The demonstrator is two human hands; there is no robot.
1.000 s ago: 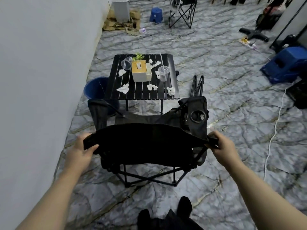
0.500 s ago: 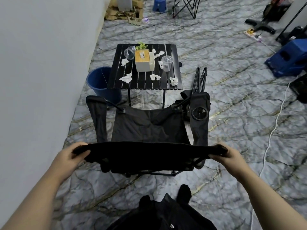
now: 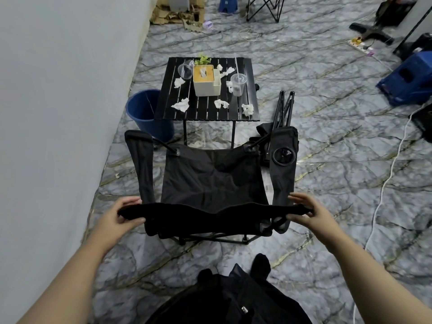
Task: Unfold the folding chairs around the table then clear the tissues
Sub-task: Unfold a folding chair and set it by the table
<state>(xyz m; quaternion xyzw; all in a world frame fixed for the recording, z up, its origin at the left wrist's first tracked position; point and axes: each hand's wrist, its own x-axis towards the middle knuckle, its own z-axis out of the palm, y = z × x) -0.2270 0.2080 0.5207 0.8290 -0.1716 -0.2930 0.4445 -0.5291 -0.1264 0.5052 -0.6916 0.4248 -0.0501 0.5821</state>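
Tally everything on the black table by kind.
Crumpled tissues: 7
Clear cups: 2, one tipped over, one lidded with a straw
Tissue box: 1
Green plant: 1
Total: 11

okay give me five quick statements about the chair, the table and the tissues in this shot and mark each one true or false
1. Both hands grip the top edge of the black chair's backrest. True: the left hand and right hand hold the chair at its two corners.
2. The crumpled tissues are already in the bucket. False: the tissues lie on the table; the blue bucket stands beside it.
3. A second chair lies folded on the floor right of the table. True: the folded chair is there.
4. The tissue box is on the floor. False: the tissue box sits on the table.
5. The lidded cup lies tipped over. False: the lidded cup stands upright.
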